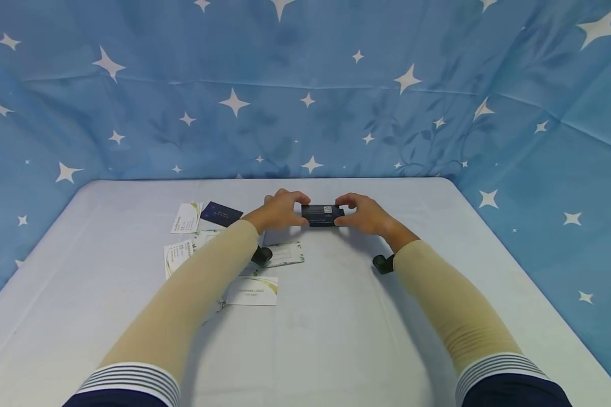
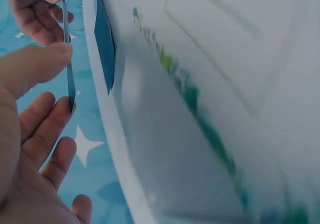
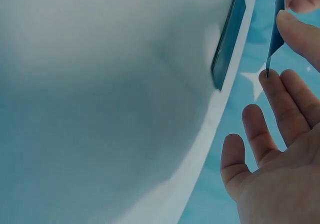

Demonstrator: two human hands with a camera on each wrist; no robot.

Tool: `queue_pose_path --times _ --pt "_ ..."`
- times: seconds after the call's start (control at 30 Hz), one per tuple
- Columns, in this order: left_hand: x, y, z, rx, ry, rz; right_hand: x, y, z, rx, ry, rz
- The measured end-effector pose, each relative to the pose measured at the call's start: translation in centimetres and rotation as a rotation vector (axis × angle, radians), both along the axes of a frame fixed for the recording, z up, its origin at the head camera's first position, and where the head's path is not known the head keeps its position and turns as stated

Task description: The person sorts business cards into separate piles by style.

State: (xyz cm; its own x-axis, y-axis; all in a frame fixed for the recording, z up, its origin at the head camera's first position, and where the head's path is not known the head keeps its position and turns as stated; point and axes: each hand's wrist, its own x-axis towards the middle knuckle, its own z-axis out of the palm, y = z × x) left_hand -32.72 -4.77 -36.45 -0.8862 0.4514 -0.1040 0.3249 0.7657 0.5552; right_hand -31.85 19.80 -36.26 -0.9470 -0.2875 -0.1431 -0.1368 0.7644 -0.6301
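Between my two hands is a dark business card [image 1: 318,212] with white print and a small square code. My left hand [image 1: 283,210] pinches its left end, thumb on one face and fingertips on the other, as the left wrist view shows of the card [image 2: 70,79]. At the other end, my right hand [image 1: 368,216] pinches it the same way; the right wrist view has the card [image 3: 276,37] edge-on, with the ring and little fingers off it. Apart from it, a small stack of dark cards [image 2: 104,44] lies on the table, mostly hidden behind the held card in the head view.
Left of the hands, several white cards with green patterns lie spread on the white table [image 1: 331,339], among them one printed with a company logo line [image 1: 252,291]. A dark blue card [image 1: 221,214] lies behind them. My left forearm covers part of this group. A blue star-patterned curtain [image 1: 305,130] hangs behind.
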Motion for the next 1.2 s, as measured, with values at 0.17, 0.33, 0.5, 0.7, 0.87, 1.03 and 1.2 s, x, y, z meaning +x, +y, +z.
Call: queue_pose_path --times 0.17,0.33,0.5,0.7,0.87,1.03,1.2 --pt "-0.3 1.3 -0.6 -0.024 0.003 0.005 -0.4 0.7 -0.6 0.029 -0.014 -0.007" --pt "-0.2 2.0 -0.9 -0.047 0.006 0.028 -0.7 0.8 -1.0 0.067 -0.003 -0.001" --pt "0.0 2.5 -1.1 -0.048 0.003 0.060 -0.9 0.8 -1.3 0.080 0.013 -0.002" --pt "0.1 2.9 -1.2 -0.051 -0.002 0.077 -0.8 0.9 -1.3 0.084 0.006 -0.017" --pt "0.1 3.1 -1.3 -0.086 -0.018 0.081 -0.8 0.9 -1.3 0.116 0.004 -0.009" --pt "0.2 3.1 -1.3 -0.092 -0.035 0.081 -0.9 0.9 -1.5 0.133 -0.015 -0.013" --pt "0.1 3.1 -1.3 -0.083 -0.033 0.076 -0.8 0.8 -1.4 0.136 -0.016 -0.015"
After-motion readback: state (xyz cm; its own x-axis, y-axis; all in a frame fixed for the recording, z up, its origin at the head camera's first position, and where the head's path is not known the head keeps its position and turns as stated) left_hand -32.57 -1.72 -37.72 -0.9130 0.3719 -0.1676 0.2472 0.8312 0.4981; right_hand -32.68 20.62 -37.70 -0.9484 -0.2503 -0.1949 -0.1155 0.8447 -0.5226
